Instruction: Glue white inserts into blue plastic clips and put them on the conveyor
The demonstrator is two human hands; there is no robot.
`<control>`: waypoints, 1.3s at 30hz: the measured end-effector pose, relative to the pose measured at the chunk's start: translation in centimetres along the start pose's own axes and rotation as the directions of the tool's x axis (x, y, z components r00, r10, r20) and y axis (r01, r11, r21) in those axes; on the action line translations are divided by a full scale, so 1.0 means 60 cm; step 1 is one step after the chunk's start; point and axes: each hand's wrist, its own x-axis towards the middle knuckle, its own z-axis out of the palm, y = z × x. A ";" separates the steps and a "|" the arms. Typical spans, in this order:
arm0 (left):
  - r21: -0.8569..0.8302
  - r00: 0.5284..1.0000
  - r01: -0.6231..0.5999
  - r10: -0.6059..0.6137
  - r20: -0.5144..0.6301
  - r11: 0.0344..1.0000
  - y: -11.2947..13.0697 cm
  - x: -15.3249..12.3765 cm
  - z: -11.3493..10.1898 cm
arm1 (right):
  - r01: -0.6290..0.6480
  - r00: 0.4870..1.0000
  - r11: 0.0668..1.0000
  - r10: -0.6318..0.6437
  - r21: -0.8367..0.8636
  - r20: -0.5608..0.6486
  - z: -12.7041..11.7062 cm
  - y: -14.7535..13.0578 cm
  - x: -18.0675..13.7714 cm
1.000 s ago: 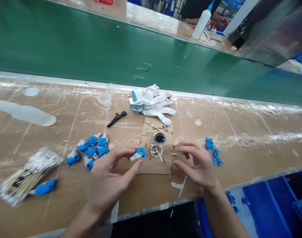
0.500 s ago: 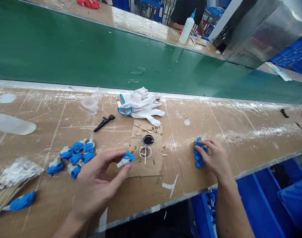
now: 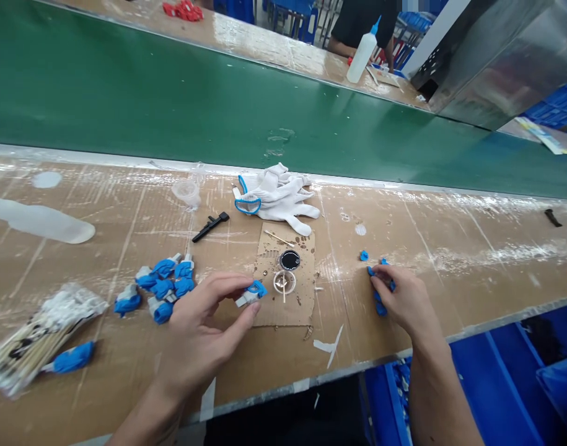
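My left hand [image 3: 204, 334] pinches a small blue and white plastic part [image 3: 250, 293] between thumb and fingers, just left of a cardboard scrap [image 3: 285, 275]. On that scrap sit a black round cap [image 3: 289, 260] and a clear ring with a stick across it [image 3: 284, 282]. My right hand [image 3: 401, 300] rests curled over a small cluster of blue pieces [image 3: 380, 297] at the right, fingertips closed on one of them. One loose blue piece [image 3: 364, 255] lies just beyond.
A pile of blue and white parts [image 3: 160, 285] lies left of my left hand. A bag of sticks [image 3: 36, 337], white gloves [image 3: 276, 195], a black clip [image 3: 211, 225] and a clear cup [image 3: 186, 192] are on the bench. Green conveyor belt [image 3: 171, 93] runs behind; blue bins [image 3: 510, 378] below right.
My right hand moved from beside the cardboard out to the blue pieces on the right and closed its fingers on them. My left hand kept hold of its part.
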 end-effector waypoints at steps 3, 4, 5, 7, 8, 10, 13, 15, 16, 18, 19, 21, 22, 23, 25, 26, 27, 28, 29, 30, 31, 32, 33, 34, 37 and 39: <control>0.010 1.000 -0.018 0.018 0.006 1.000 0.001 -0.001 0.000 | 0.024 0.999 1.000 -0.024 -0.003 -0.021 0.008 -0.003 0.008; 0.006 1.000 -0.022 0.022 0.006 1.000 0.001 -0.001 0.000 | 0.032 0.999 0.999 -0.032 -0.001 -0.034 0.009 -0.004 0.010; -0.001 1.000 -0.024 0.024 0.010 1.000 0.001 -0.001 0.001 | 0.040 0.998 0.999 -0.040 0.003 -0.047 0.008 -0.007 0.012; -0.027 1.000 -0.023 0.023 0.011 0.999 0.003 0.001 0.003 | 0.055 0.996 0.998 -0.053 0.026 -0.076 0.002 -0.020 0.012; -0.051 1.000 -0.022 0.023 0.006 0.998 0.005 0.003 0.004 | 0.063 0.993 0.996 -0.056 0.069 -0.100 -0.003 -0.033 0.009; -0.123 1.000 -0.019 0.018 -0.008 0.992 0.009 0.007 0.007 | 0.115 0.984 0.966 -0.079 0.232 -0.159 -0.015 -0.074 0.002; -0.245 1.000 0.010 -0.016 -0.021 0.969 0.014 0.013 0.010 | 0.304 0.952 0.812 -0.236 0.498 -0.198 -0.026 -0.164 -0.008; -0.301 0.999 0.033 -0.041 -0.020 0.953 0.016 0.016 0.009 | 0.411 0.907 0.709 -0.382 0.573 -0.178 -0.025 -0.228 -0.006; -0.322 0.999 0.042 -0.050 -0.017 0.946 0.016 0.017 0.008 | 0.447 0.883 0.669 -0.434 0.595 -0.175 -0.022 -0.255 -0.003; -0.363 0.998 0.053 -0.056 0.001 0.930 0.016 0.017 0.005 | 0.489 0.854 0.617 -0.482 0.616 -0.195 -0.012 -0.296 0.007; -0.382 0.999 0.053 -0.052 0.014 0.923 0.016 0.017 0.003 | 0.500 0.848 0.603 -0.487 0.622 -0.210 -0.006 -0.308 0.012; -0.422 0.999 0.037 -0.021 0.043 0.906 0.017 0.016 0.000 | 0.506 0.846 0.592 -0.482 0.627 -0.228 0.004 -0.321 0.020; -0.439 0.998 0.025 -0.001 0.055 0.898 0.017 0.015 -0.001 | 0.505 0.846 0.591 -0.483 0.630 -0.225 0.008 -0.323 0.022; -0.451 0.998 0.013 0.015 0.058 0.892 0.017 0.014 -0.001 | 0.504 0.846 0.591 -0.486 0.630 -0.220 0.011 -0.324 0.023; -0.449 0.998 -0.002 0.028 0.052 0.894 0.016 0.011 0.002 | 0.503 0.846 0.599 -0.487 0.623 -0.215 0.015 -0.325 0.023; -0.439 0.999 -0.009 0.030 0.040 0.899 0.016 0.010 0.003 | 0.504 0.848 0.603 -0.481 0.618 -0.223 0.016 -0.327 0.022; -0.427 0.999 -0.018 0.032 0.025 0.904 0.015 0.010 0.005 | 0.504 0.851 0.604 -0.471 0.617 -0.234 0.018 -0.329 0.021; -0.418 0.999 -0.032 0.040 0.010 0.908 0.014 0.009 0.005 | 0.500 0.856 0.603 -0.456 0.621 -0.246 0.020 -0.331 0.020; -0.416 0.998 -0.052 0.056 -0.004 0.908 0.014 0.010 0.005 | 0.489 0.863 0.602 -0.437 0.631 -0.252 0.022 -0.334 0.018; -0.419 0.997 -0.076 0.075 -0.018 0.905 0.013 0.010 0.003 | 0.475 0.873 0.601 -0.416 0.643 -0.255 0.023 -0.337 0.017; -0.423 0.994 -0.104 0.099 -0.035 0.900 0.014 0.011 0.000 | 0.459 0.882 0.600 -0.396 0.655 -0.255 0.024 -0.339 0.015; -0.423 0.991 -0.134 0.125 -0.049 0.896 0.016 0.012 -0.003 | 0.442 0.891 0.603 -0.380 0.664 -0.248 0.025 -0.341 0.013; -0.419 0.986 -0.166 0.155 -0.060 0.893 0.019 0.013 -0.007 | 0.426 0.899 0.603 -0.368 0.674 -0.238 0.024 -0.343 0.011; -0.413 0.980 -0.200 0.189 -0.069 0.889 0.023 0.011 -0.009 | 0.412 0.903 0.596 -0.367 0.689 -0.222 0.023 -0.344 0.008; -0.454 0.978 -0.209 0.177 -0.113 0.866 0.042 -0.005 -0.002 | 0.395 0.886 0.521 -0.435 0.757 -0.163 0.013 -0.351 0.000; -0.526 0.992 -0.117 0.072 -0.106 0.842 0.056 -0.028 0.017 | 0.397 0.866 0.449 -0.471 0.800 -0.165 0.004 -0.357 -0.008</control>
